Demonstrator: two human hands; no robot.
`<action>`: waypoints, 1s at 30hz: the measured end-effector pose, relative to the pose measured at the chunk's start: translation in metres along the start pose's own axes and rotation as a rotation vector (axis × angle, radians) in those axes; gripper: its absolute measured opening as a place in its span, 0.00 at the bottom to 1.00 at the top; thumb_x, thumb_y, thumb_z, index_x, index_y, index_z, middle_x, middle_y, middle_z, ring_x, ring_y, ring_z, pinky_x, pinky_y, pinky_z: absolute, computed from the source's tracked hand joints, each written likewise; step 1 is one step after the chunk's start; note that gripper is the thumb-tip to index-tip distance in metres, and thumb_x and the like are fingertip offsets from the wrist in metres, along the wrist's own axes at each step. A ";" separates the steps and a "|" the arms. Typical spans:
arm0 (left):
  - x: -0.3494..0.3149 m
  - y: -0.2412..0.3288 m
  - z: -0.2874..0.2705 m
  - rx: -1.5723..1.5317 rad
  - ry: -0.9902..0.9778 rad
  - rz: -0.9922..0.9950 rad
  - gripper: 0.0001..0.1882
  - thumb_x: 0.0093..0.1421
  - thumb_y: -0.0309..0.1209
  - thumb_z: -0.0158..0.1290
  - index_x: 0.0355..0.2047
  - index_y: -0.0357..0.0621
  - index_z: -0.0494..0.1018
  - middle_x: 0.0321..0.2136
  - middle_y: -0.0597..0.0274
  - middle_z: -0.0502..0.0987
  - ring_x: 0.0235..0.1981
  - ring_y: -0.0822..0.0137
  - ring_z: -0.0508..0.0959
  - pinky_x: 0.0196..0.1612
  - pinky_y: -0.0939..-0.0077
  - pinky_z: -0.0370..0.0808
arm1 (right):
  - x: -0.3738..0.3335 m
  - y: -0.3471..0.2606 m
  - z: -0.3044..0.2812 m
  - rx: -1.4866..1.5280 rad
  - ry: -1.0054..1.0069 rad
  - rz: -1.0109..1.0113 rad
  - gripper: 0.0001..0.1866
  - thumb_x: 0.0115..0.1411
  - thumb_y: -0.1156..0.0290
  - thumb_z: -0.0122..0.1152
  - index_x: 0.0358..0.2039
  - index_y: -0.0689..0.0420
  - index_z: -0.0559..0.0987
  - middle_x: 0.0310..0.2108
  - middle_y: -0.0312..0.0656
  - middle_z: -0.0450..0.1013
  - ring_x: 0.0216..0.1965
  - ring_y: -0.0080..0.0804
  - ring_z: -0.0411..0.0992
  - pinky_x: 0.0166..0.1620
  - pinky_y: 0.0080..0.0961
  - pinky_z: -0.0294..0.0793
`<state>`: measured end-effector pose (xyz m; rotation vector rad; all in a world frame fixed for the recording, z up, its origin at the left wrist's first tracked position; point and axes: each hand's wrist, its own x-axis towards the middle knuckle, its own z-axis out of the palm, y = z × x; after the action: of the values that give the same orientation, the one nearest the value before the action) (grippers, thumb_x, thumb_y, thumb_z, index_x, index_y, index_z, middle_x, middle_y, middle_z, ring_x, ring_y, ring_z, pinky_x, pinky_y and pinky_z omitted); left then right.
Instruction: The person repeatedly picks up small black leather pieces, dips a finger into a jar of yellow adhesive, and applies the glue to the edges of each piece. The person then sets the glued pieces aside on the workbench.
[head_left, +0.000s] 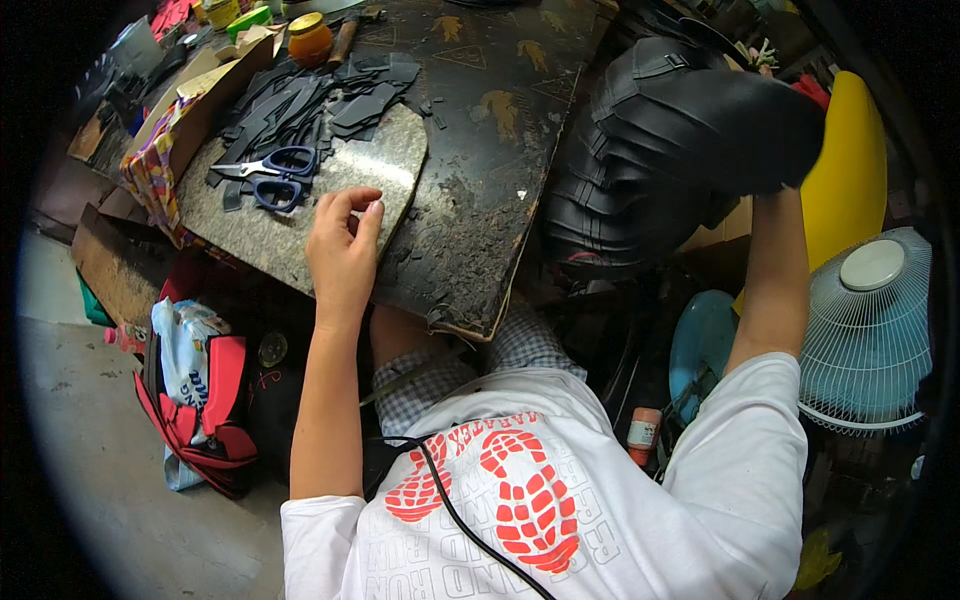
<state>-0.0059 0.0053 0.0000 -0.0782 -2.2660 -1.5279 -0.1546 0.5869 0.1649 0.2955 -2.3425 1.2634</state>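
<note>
My left hand [345, 235] hovers over the near edge of a grey stone slab [390, 160]. Its fingers are curled, with thumb and forefinger tips close together; anything between them is too small to make out. Just beyond it lie blue-handled scissors [278, 178], beside a heap of cut black scraps [300, 105]. On the right, my right arm reaches up to a smooth, rounded black piece [765, 130] at the edge of a stack of black strapped leather pieces, perhaps footwear [625, 180]. That black piece hides my right hand's fingers, so their grip does not show.
An orange jar with a yellow lid [310, 40] and a wooden-handled tool [343, 42] stand behind the scraps. The worn dark table [460, 210] ends near my knees. A caged fan [870, 330] is at right, a red bag [225, 380] on the floor at left.
</note>
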 end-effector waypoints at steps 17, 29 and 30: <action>0.002 0.014 -0.002 0.015 -0.078 -0.092 0.07 0.60 0.21 0.56 0.40 0.38 0.79 0.35 0.65 0.73 0.28 0.76 0.69 0.34 0.81 0.68 | -0.025 0.152 0.050 -0.067 0.569 0.747 0.33 0.55 0.40 0.71 0.33 0.64 0.79 0.29 0.40 0.70 0.32 0.32 0.67 0.36 0.31 0.66; 0.002 0.023 -0.002 0.054 -0.091 -0.192 0.07 0.58 0.20 0.56 0.38 0.37 0.76 0.37 0.64 0.70 0.33 0.76 0.69 0.36 0.83 0.66 | -0.009 0.275 0.122 0.292 0.769 0.882 0.44 0.64 0.48 0.63 0.65 0.72 0.62 0.64 0.56 0.65 0.63 0.42 0.66 0.64 0.40 0.65; 0.002 0.025 -0.001 0.031 -0.088 -0.213 0.07 0.59 0.21 0.56 0.38 0.37 0.76 0.37 0.63 0.70 0.34 0.75 0.70 0.37 0.83 0.66 | -0.005 0.276 0.122 0.309 0.791 0.837 0.44 0.63 0.46 0.65 0.62 0.73 0.66 0.59 0.53 0.68 0.59 0.41 0.70 0.55 0.37 0.71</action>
<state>-0.0005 0.0135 0.0226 0.1104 -2.4324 -1.6216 -0.2950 0.6386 -0.0977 -1.0143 -1.5700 1.6749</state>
